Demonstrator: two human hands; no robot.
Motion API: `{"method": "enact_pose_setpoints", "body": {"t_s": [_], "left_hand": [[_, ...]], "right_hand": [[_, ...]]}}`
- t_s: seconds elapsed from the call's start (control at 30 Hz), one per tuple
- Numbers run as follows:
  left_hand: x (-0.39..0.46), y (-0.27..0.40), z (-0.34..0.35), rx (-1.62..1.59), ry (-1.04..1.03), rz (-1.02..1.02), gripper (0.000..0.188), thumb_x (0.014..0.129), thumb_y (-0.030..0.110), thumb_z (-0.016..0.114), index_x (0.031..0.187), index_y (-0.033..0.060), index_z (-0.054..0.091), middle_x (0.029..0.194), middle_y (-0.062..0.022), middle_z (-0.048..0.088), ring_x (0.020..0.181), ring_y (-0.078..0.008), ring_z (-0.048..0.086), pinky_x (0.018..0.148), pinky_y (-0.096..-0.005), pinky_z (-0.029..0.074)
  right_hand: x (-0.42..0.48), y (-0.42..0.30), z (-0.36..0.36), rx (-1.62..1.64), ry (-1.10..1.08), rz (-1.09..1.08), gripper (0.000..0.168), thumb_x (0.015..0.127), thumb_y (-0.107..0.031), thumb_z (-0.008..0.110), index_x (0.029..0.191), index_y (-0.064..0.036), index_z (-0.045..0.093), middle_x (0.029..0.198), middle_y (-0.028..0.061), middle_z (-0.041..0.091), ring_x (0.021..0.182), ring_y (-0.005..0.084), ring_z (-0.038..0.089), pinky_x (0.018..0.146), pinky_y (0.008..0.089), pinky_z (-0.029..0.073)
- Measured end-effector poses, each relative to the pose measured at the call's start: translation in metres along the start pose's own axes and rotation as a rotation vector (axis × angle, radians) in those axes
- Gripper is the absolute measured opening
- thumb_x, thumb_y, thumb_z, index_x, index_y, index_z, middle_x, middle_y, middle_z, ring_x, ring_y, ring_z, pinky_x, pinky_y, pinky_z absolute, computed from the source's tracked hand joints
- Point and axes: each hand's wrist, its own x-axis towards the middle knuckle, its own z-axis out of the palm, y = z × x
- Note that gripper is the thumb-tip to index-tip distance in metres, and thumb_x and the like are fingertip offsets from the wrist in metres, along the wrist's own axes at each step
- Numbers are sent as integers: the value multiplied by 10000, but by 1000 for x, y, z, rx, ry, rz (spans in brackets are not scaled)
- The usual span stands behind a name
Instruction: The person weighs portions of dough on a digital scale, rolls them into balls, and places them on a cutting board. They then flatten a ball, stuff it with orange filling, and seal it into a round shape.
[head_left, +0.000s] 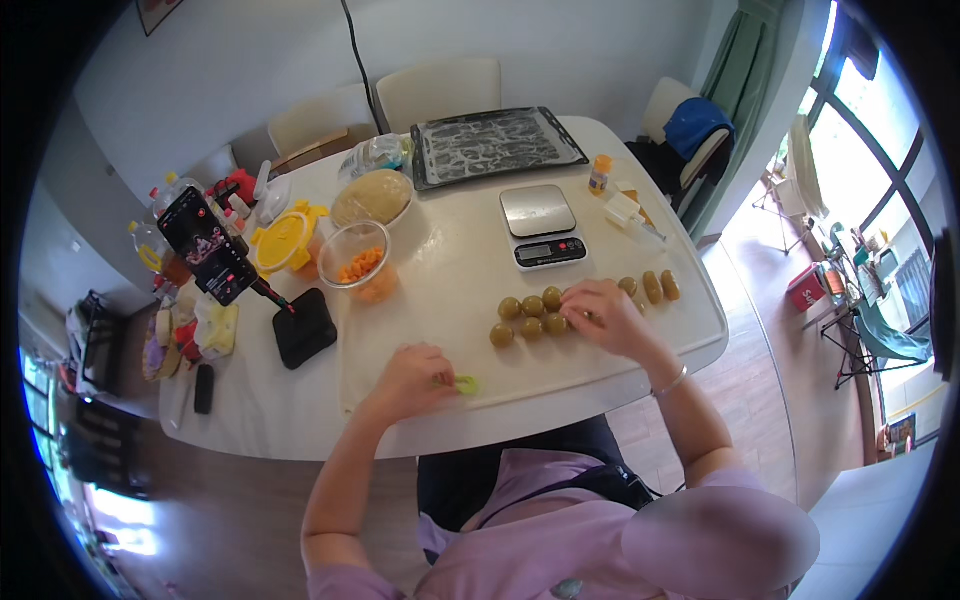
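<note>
Rows of round olive-brown balls (532, 328) lie on a pale mat (450, 277) before me. My right hand (606, 316) is over the right part of these rows, fingers bent down at the balls; whether it grips one is hidden. Several longer pieces of the same colour (652, 287) lie beyond it to the right. Near the mat's front edge, my left hand (416, 379) has its fingers closed around a small green tool (466, 385), whose looped end sticks out. A kitchen scale (541, 225) with a bare steel plate stands behind the balls.
A plastic bowl of orange pieces (361, 266), a yellow-lidded container (285, 244) and wrapped dough (373, 197) are at left. A phone (208, 246) stands on a black base (304, 328). Behind lies a lined baking tray (496, 146); a small orange-capped bottle (599, 175) is right of it.
</note>
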Motion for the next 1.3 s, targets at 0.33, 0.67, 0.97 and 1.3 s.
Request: {"method": "enact_pose_setpoints", "body": {"t_s": [0.33, 0.67, 0.97, 1.3], "left_hand": [[72, 39, 26, -7, 219, -274, 443, 624, 408, 825, 837, 96, 594, 819, -44, 607, 800, -240, 607, 701, -363, 486], [100, -13, 10, -301, 77, -459, 395, 666, 242, 782, 993, 60, 655, 909, -99, 653, 812, -257, 631, 730, -355, 507], [188, -97, 19, 64, 516, -620, 338, 725, 238, 770, 1039, 149, 683, 987, -81, 648, 925, -283, 614, 802, -399, 488], [223, -135, 11, 87, 516, -651, 394, 723, 255, 777, 1070, 92, 686, 1014, -114, 649, 954, -317, 608, 825, -405, 495]], "right_hand": [[-21, -17, 35, -104, 187, -98, 64, 788, -55, 681, 844, -43, 655, 965, 75, 652, 899, 275, 604, 853, 396, 451], [-29, -4, 37, 23, 268, 65, 78, 777, -6, 671, 848, -37, 678, 888, 88, 672, 837, 261, 627, 758, 346, 497], [-29, -2, 29, 10, 312, 113, 77, 762, 37, 652, 816, -16, 667, 841, 102, 670, 769, 251, 628, 693, 321, 494], [-32, -2, 25, 86, 352, 208, 83, 749, 33, 667, 798, -33, 667, 829, 95, 673, 745, 247, 623, 679, 323, 484]]}}
